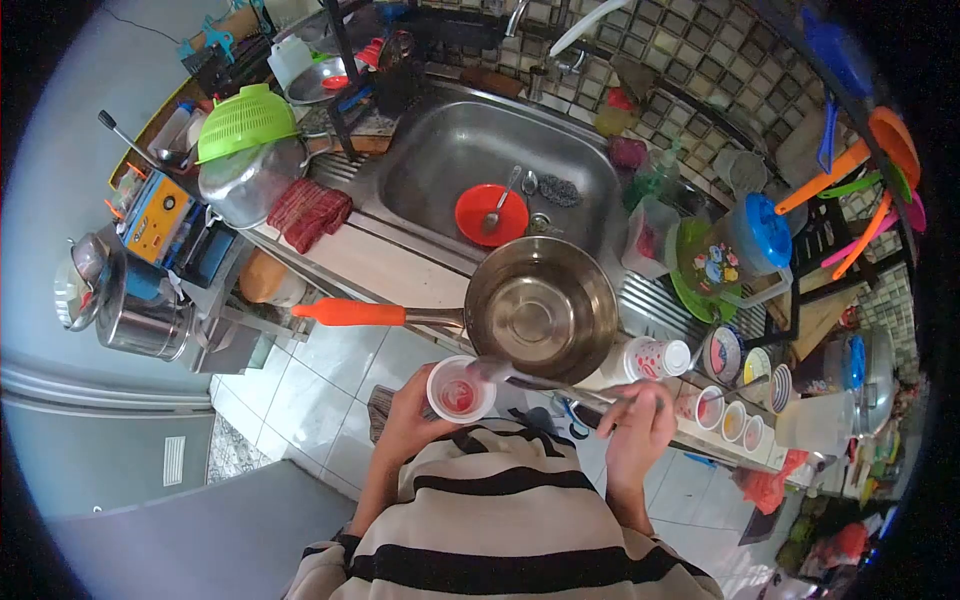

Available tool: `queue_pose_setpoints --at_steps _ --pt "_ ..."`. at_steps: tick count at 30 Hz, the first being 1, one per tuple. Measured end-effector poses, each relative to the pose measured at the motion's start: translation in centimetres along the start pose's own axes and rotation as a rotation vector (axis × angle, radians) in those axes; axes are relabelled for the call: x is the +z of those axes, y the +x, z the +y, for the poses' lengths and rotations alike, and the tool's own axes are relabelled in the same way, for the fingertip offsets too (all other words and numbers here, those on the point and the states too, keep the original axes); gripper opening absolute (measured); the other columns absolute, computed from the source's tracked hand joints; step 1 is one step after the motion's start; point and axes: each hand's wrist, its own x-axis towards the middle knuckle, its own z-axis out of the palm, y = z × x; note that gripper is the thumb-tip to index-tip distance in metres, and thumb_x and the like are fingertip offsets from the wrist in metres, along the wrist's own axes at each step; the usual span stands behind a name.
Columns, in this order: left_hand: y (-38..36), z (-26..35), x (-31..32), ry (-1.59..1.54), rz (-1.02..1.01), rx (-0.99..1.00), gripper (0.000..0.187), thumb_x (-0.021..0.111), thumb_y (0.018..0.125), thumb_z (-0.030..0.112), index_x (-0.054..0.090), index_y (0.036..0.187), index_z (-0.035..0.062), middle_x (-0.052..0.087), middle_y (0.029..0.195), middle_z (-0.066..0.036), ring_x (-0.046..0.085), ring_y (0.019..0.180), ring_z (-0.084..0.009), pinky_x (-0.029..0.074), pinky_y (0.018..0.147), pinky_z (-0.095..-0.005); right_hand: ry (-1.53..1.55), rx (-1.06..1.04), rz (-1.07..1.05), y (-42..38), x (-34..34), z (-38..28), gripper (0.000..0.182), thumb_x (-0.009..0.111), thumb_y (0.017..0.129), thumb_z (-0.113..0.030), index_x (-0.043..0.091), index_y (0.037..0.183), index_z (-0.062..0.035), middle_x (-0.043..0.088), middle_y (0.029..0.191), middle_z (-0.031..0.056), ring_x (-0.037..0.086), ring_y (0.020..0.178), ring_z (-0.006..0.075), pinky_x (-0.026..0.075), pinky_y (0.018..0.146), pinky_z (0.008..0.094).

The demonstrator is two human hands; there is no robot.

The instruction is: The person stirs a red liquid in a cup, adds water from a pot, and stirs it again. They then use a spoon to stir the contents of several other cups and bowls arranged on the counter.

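Note:
My left hand (411, 415) is wrapped round a small plastic cup (461, 389) with something red at its bottom. Held in my right hand (640, 432) is a metal ladle (560, 387), its bowl at the right rim of the cup. Just beyond them, a steel saucepan (541, 310) with an orange handle (355, 312) stands at the counter's front edge. A shallow layer of liquid appears inside the pan. To the right of the pan lies a stack of printed cups (655, 357), and several small filled cups (733, 421) stand in a row.
Behind the pan is a steel sink (420, 165) holding a red bowl (492, 215) with a spoon. A folded red cloth (308, 213) and a pot under a green colander (245, 122) are at the left. On the right stands a blue-lidded pitcher (740, 250).

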Motion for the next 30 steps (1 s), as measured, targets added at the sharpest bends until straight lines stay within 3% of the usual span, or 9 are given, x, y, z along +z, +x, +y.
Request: queue_pose_setpoints --at_steps 3,6,16,21,24,30 --pt "-0.2 -0.3 -0.2 0.017 -0.003 -0.002 0.058 0.075 0.061 0.015 0.05 0.111 0.0003 0.056 0.103 -0.012 0.056 0.096 -0.0239 0.043 0.083 -0.0309 0.064 0.176 0.184 1.2 -0.7 1.6 0.023 0.041 0.093 -0.022 0.05 0.086 -0.002 0.047 0.049 0.0037 0.044 0.039 0.0087 0.03 0.035 0.0199" --pt "-0.2 -0.4 -0.3 0.0 0.002 -0.018 0.058 0.075 0.061 0.016 0.05 0.111 0.0003 0.055 0.104 -0.012 0.055 0.097 -0.024 0.043 0.084 -0.0313 -0.08 0.207 0.229 1.1 -1.2 3.7 0.023 0.042 0.094 -0.022 0.051 0.087 -0.0021 0.047 0.049 0.0028 0.043 0.039 0.0078 0.03 0.035 0.0197" --pt "-0.4 -1.4 -0.6 -0.07 0.02 -0.052 0.061 0.075 0.057 0.013 0.05 0.112 0.0013 0.055 0.106 -0.011 0.054 0.099 -0.0246 0.042 0.086 -0.0327 -0.153 0.26 0.191 0.6 -1.3 5.6 0.021 0.043 0.093 -0.021 0.052 0.088 -0.0025 0.047 0.048 0.0027 0.043 0.039 0.0071 0.03 0.036 0.0196" --pt "-0.6 -1.5 -0.4 -0.049 0.016 -0.045 0.06 0.075 0.058 0.012 0.05 0.112 0.001 0.055 0.106 -0.011 0.054 0.098 -0.0231 0.042 0.085 -0.0319 0.04 0.364 0.23 1.0 -1.6 5.6 0.018 0.046 0.091 -0.021 0.052 0.088 -0.004 0.048 0.056 0.0013 0.043 0.04 0.007 0.027 0.034 0.0186" --pt "-0.7 -1.5 -0.2 -0.073 0.01 -0.069 0.059 0.075 0.059 0.012 0.05 0.112 0.0008 0.055 0.106 -0.01 0.054 0.098 -0.022 0.043 0.085 -0.0312 0.102 0.39 0.221 1.0 -1.9 5.2 0.021 0.044 0.091 -0.021 0.052 0.087 -0.0024 0.049 0.053 0.0031 0.044 0.041 0.0085 0.029 0.035 0.0208" --pt "-0.5 -1.5 0.4 -0.05 -0.026 -0.055 0.058 0.074 0.061 0.01 0.049 0.112 0.0008 0.055 0.106 -0.01 0.055 0.098 -0.0211 0.043 0.085 -0.0306 0.091 0.324 0.223 0.9 -1.0 2.2 0.024 0.044 0.092 -0.023 0.052 0.086 -0.0016 0.052 0.061 0.005 0.044 0.04 0.0088 0.028 0.035 0.0204"
